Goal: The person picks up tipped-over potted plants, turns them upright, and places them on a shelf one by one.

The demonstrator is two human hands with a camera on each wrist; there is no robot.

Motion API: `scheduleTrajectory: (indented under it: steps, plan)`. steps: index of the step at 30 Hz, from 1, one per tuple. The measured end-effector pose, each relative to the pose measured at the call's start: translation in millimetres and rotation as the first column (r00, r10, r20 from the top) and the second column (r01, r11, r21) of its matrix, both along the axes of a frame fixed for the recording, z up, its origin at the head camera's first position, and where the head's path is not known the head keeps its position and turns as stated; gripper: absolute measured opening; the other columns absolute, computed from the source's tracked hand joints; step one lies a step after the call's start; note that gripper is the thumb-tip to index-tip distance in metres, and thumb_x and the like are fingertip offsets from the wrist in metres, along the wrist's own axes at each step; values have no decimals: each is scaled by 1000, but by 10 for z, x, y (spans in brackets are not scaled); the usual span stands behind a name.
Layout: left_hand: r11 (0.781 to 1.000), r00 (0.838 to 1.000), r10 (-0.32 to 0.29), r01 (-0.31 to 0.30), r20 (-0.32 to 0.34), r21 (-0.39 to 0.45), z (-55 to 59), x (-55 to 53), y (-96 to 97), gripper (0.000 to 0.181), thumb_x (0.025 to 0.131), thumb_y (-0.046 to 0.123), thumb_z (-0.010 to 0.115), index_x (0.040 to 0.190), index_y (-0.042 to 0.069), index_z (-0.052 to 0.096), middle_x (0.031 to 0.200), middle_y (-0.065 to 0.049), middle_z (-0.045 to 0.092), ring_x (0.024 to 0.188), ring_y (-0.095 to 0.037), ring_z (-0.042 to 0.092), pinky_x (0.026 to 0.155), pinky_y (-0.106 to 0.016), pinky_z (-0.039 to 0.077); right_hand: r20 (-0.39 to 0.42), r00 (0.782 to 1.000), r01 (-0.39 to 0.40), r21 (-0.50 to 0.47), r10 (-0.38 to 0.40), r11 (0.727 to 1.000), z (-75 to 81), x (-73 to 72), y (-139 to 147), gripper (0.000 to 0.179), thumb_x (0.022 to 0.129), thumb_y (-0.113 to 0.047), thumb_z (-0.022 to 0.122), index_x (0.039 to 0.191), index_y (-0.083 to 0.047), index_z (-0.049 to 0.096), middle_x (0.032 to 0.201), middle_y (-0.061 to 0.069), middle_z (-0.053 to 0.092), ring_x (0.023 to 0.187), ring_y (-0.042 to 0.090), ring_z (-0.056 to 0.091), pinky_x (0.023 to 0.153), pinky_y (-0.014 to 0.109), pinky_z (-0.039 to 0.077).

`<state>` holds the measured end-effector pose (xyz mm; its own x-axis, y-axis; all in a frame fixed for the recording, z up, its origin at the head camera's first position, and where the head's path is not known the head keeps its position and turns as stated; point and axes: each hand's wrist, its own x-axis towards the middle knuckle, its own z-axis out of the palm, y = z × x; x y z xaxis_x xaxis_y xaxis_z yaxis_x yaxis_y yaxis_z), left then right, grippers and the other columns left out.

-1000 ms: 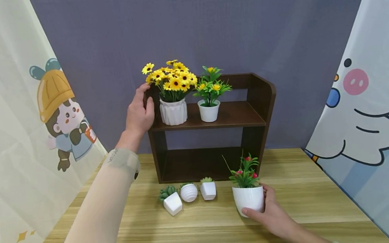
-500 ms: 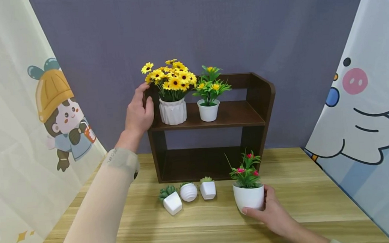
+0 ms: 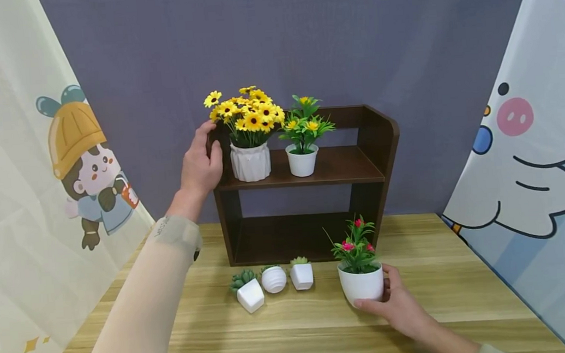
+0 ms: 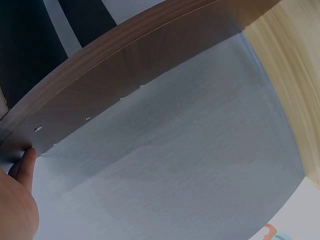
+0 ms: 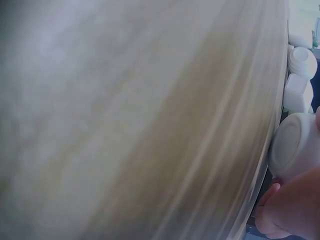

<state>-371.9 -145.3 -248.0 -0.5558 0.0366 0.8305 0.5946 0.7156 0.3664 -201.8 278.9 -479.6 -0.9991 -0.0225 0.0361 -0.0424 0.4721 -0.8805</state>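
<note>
here, the right hand [image 3: 402, 307] grips 1 red-flowered pot [image 3: 360, 285]; the left hand [image 3: 200, 163], straight-fingered, touches the shelf [image 3: 345, 164].

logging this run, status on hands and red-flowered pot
Left hand on shelf. Right hand grips red-flowered pot. Possible obstacle: three succulents in front of shelf.

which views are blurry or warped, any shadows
Head: the shelf and held pot look sharp, with a soft shadow on the table; left wrist: the side panel bows, likely lens distortion; right wrist: the table is smeared and hazy.
</note>
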Motion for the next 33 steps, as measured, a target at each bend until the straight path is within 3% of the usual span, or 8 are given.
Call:
scheduleTrajectory:
  steps: [8, 16, 24, 33]
  plan:
    - [1000, 1000, -3, 3, 5, 2, -4, 20, 4, 48, 116, 26, 44, 162, 16, 45, 172, -12, 48, 137, -48, 64, 110, -65, 52, -20, 999, -34, -71, 33, 997, -19, -33, 57, 107, 86, -15, 95, 163, 2, 23, 141, 29, 65, 124, 31, 69, 92, 23, 56]
    - [1000, 1000, -4, 4, 0, -1, -3, 29, 3, 48, 115, 25, 45, 162, 16, 46, 171, -13, 49, 135, -48, 65, 108, -65, 53, 14, 999, -29, -65, 30, 997, -15, -83, 101, 104, 86, -17, 95, 163, -2, 26, 147, 27, 63, 133, 34, 65, 99, 29, 55]
    - [1000, 1000, 1, -1, -8, 1, 1, 17, -1, 47, 115, 25, 45, 162, 16, 46, 171, -12, 50, 140, -46, 63, 112, -64, 52, 6, 997, -75, -92, 76, 993, -39, -170, 146, 103, 84, -13, 95, 162, -3, 28, 145, 23, 67, 122, 23, 65, 95, 26, 53]
    - [1000, 1000, -3, 3, -6, -1, -3, 12, 9, 48, 115, 24, 45, 162, 15, 46, 171, -13, 50, 141, -47, 62, 113, -64, 52, -15, 990, -139, -119, 138, 983, -72, -269, 197, 96, 83, -9, 94, 157, -5, 32, 145, 23, 67, 114, 21, 64, 90, 25, 53]
